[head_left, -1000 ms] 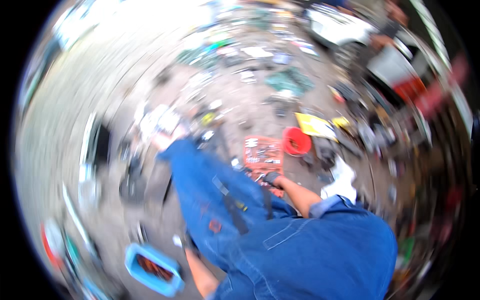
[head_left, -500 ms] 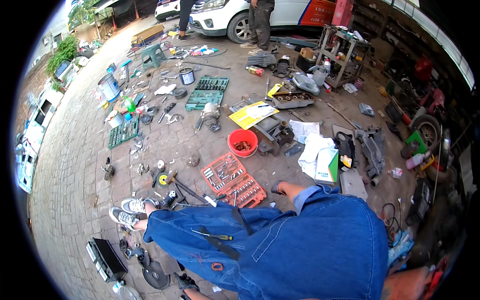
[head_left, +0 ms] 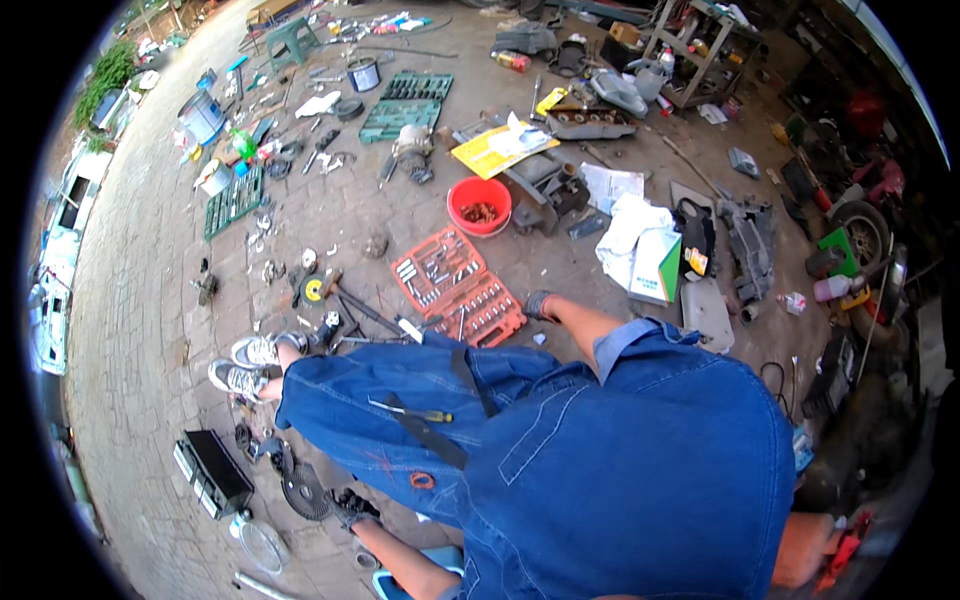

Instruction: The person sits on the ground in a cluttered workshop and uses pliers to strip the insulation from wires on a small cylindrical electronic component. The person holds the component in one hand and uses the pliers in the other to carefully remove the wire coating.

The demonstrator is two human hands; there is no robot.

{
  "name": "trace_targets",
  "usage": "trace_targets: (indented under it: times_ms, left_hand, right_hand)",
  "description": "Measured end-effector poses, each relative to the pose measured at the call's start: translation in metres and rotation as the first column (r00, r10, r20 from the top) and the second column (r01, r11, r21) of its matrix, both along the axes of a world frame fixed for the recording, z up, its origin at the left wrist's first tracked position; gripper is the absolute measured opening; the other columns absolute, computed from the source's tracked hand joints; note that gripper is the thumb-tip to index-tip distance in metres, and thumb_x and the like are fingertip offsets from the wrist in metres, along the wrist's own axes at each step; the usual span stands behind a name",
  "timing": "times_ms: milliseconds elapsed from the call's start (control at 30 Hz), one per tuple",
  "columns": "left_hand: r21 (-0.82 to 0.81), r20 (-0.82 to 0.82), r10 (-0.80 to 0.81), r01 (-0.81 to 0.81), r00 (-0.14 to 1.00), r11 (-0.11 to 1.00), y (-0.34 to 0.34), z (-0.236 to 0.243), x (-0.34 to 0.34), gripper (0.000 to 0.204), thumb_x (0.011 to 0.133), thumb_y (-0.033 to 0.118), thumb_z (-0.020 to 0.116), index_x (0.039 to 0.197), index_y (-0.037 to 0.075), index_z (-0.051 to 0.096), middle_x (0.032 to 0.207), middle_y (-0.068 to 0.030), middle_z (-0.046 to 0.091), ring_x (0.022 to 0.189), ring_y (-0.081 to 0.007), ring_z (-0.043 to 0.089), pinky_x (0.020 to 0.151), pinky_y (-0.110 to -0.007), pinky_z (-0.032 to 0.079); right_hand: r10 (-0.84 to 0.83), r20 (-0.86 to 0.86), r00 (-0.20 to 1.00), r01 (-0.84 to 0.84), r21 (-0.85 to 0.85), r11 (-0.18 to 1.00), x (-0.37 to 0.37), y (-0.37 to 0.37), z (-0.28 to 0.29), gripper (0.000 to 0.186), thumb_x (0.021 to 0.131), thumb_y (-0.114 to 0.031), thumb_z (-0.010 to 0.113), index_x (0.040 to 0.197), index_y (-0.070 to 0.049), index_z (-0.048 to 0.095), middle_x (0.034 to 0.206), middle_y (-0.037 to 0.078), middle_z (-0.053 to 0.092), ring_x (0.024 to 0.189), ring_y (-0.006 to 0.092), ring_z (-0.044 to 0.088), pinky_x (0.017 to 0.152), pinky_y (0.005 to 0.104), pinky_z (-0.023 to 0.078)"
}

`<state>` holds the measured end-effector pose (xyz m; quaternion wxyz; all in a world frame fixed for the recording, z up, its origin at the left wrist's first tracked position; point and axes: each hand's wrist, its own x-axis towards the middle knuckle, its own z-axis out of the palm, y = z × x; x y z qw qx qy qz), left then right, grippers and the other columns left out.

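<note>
My left hand [head_left: 352,507], in a dark glove, is low in the view beside a black slotted disc [head_left: 304,493]. Its fingers are too bunched and small to read, and I cannot tell whether it touches the disc. My right hand [head_left: 538,305], in a grey glove, is by the right corner of an orange socket set case [head_left: 464,268], which lies open with sockets in it. That hand's fingers are not clear. Across my blue trousers lie a screwdriver [head_left: 428,415] with a yellow handle and a small orange coil [head_left: 422,481].
A hammer [head_left: 352,302] and other tools lie between my shoes and the case. Beyond are a red bucket [head_left: 480,207] with brownish pieces, green tool cases [head_left: 405,105] and a white cloth [head_left: 630,235]. A black box [head_left: 215,475] stands near the disc. A wheel [head_left: 862,235] is at right.
The view has tilted downward, so the scene sits higher. My left hand has moved up to the disc's edge, its forearm now showing. More of my right glove shows beside the case.
</note>
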<state>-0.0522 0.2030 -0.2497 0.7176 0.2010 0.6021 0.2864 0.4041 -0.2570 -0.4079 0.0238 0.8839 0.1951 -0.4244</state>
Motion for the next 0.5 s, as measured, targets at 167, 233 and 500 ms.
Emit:
trace_targets:
  times_ms: [167,233,500]
  left_hand:
    - [-0.195,0.048,0.012,-0.003,0.999,0.981,0.012,-0.027,-0.045,0.052,0.077,0.060,0.053,0.058,0.011,0.051,0.043,0.0033,0.039,0.031,-0.0081,0.026,0.027,-0.022,0.020]
    - [-0.187,0.005,0.000,0.001,1.000,0.982,0.014,-0.037,-0.067,0.051,0.076,0.059,0.056,0.057,0.012,0.048,0.058,-0.0013,0.058,0.032,-0.0085,0.032,0.027,-0.021,0.021]
    - [-0.211,-0.204,0.032,-0.076,0.978,0.974,-0.018,-0.056,-0.088,0.047,0.074,0.054,0.062,0.053,0.014,0.047,0.066,-0.0043,0.062,0.035,-0.0085,0.036,0.029,-0.021,0.026]
  right_hand:
    - [-0.005,0.064,0.998,-0.001,0.098,0.995,-0.012,0.013,0.018,0.038,0.073,-0.033,0.055,0.100,-0.007,0.065,0.091,0.017,0.065,0.083,0.0300,0.064,0.073,0.0385,0.049]
    - [0.372,0.062,0.926,-0.369,-0.062,0.927,-0.014,0.022,0.025,0.030,0.068,-0.007,0.061,0.098,-0.008,0.066,0.089,0.015,0.066,0.080,0.0294,0.065,0.068,0.0375,0.050]
    - [0.397,0.003,0.918,-0.396,-0.065,0.916,-0.042,-0.016,0.038,0.025,0.074,-0.010,0.050,0.095,-0.012,0.064,0.088,0.009,0.065,0.077,0.0265,0.064,0.064,0.0362,0.050]
